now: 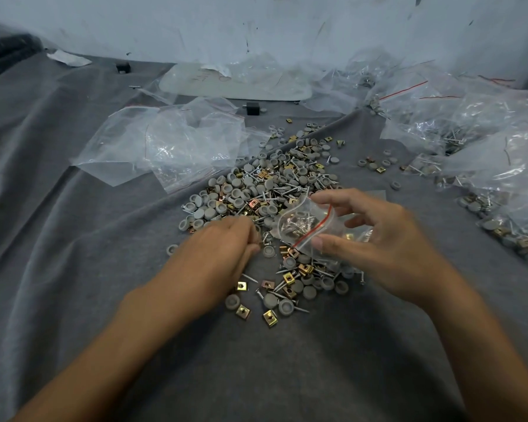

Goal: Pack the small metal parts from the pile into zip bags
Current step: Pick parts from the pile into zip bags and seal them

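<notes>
Head view looks down on a table covered in grey cloth (73, 269), and two bare forearms reach in from below. One big pile of small parts (265, 190) lies in the middle, far too many to count, in three kinds: grey round caps, brass-coloured square clips and silver screws. A looser scatter of the same three kinds lies nearer the person, between the hands. The right hand (375, 242) holds one small zip bag (305, 226) just above the near edge of the pile, thumb below and fingers (333, 197) curled over the red-striped mouth; silver screws show inside it. The left hand (223, 248) rests knuckles up beside the bag, its fingers bunched together at the pile's edge; whether they pinch a part I cannot tell. A heap of empty clear bags (171, 141) lies on the cloth to the left of the pile, and many filled bags (485, 147) crowd the right side. Two small black blocks (252, 108) sit farther back, well apart from each other, the other one (123, 67) nearer the scuffed pale wall (287, 22).
</notes>
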A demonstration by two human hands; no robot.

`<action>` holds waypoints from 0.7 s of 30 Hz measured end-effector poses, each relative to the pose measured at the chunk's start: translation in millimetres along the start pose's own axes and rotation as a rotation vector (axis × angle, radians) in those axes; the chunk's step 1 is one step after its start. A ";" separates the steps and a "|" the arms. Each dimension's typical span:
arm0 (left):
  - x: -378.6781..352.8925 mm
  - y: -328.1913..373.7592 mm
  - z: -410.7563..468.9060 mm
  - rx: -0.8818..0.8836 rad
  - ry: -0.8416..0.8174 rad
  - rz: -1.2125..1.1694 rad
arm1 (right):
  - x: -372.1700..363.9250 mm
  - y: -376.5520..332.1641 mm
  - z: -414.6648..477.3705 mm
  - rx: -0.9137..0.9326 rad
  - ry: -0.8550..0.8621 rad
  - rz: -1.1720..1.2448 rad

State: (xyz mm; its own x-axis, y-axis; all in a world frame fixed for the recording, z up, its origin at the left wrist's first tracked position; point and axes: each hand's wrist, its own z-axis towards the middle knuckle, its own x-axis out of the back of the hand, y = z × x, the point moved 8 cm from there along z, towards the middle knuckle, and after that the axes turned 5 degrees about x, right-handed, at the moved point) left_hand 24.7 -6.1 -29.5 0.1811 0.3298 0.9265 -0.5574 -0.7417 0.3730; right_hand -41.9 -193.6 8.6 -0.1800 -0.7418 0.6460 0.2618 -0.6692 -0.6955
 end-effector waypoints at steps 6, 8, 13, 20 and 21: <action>26.3 11.0 2.2 -0.041 0.218 -0.320 | -11.4 -9.2 1.9 0.073 -0.040 0.038; 22.5 20.4 1.4 -0.079 0.212 -0.341 | -15.4 -13.6 2.4 0.108 -0.058 0.017; 21.6 23.5 2.7 -0.056 0.275 -0.565 | -17.5 -21.6 2.6 0.159 -0.054 0.059; 35.7 6.6 3.9 0.049 0.402 -0.543 | 1.5 -22.1 3.6 0.135 0.080 0.188; 32.9 3.5 6.6 0.079 0.347 -0.565 | 3.2 -20.3 3.8 0.119 0.096 0.235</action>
State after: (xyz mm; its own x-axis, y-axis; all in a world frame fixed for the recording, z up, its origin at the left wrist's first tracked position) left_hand 34.1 -1.7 2.6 0.1493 0.8393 0.5228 -0.3899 -0.4359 0.8112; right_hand -44.2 -182.3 26.0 -0.1888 -0.8805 0.4349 0.4157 -0.4729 -0.7769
